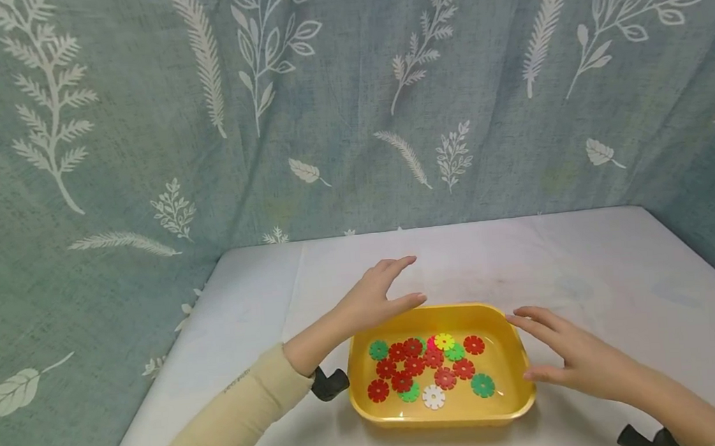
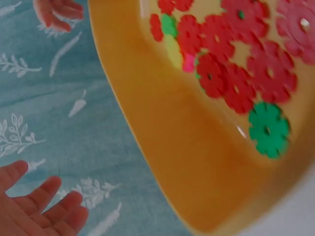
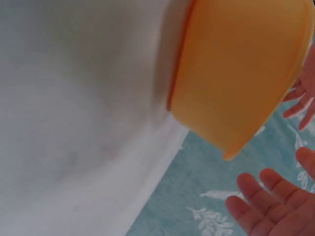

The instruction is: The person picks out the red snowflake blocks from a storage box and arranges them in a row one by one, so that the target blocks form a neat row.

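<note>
A yellow plastic basin (image 1: 436,421) stands on the white table, with several flower-shaped notched discs lying on its floor. Most are red discs (image 1: 445,378); among them are green discs (image 1: 482,385), a white disc (image 1: 433,397), a yellow disc (image 1: 444,341) and a pink one partly covered. My left hand (image 1: 376,298) hovers over the basin's far left corner, thumb and fingers spread apart, holding nothing. At the basin's right rim, my right hand (image 1: 585,359) is held with its fingers extended, fingertips close to the rim. In the left wrist view the left hand (image 2: 44,211) shows its relaxed fingers beside the basin wall.
A white cloth covers the table (image 1: 262,286). Behind and along the sides hangs a blue-green curtain (image 1: 353,167) printed with white leaves. A black wrist camera mount (image 1: 329,385) sits at the left wrist, near the basin's left rim.
</note>
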`<state>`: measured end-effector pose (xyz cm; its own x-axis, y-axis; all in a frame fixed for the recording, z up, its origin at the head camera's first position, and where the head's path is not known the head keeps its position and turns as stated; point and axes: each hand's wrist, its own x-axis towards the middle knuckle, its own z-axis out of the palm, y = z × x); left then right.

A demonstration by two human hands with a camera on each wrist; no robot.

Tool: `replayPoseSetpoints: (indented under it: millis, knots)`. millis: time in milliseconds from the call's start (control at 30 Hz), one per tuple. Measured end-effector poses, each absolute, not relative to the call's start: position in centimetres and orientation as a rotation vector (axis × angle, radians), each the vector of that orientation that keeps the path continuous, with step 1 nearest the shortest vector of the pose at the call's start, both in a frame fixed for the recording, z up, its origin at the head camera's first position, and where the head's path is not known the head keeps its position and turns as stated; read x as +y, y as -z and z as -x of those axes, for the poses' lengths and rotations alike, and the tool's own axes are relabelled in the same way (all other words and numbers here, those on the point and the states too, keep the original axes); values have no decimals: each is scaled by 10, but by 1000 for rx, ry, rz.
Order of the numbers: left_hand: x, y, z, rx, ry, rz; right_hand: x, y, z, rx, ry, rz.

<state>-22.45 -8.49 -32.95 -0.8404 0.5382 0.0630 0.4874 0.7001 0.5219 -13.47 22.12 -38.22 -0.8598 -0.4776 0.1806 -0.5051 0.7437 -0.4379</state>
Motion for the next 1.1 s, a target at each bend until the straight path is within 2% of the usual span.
replayPoseSetpoints:
  millis: [233, 500, 767, 1100]
  knots:
    - [-71, 330, 225, 2563, -1067, -844, 225, 392, 133, -2931, -838, -809]
    - [-51, 335, 224, 2416, -1142, -829, 227, 401, 136, -2965, -931, -893]
    - [-30, 348, 223, 2330, -1074, -959, 228, 402, 140, -3045, -1136, -839]
    - [-16, 368, 223, 2280, -927, -963, 233, 405, 142, -3018, -1184, -902]
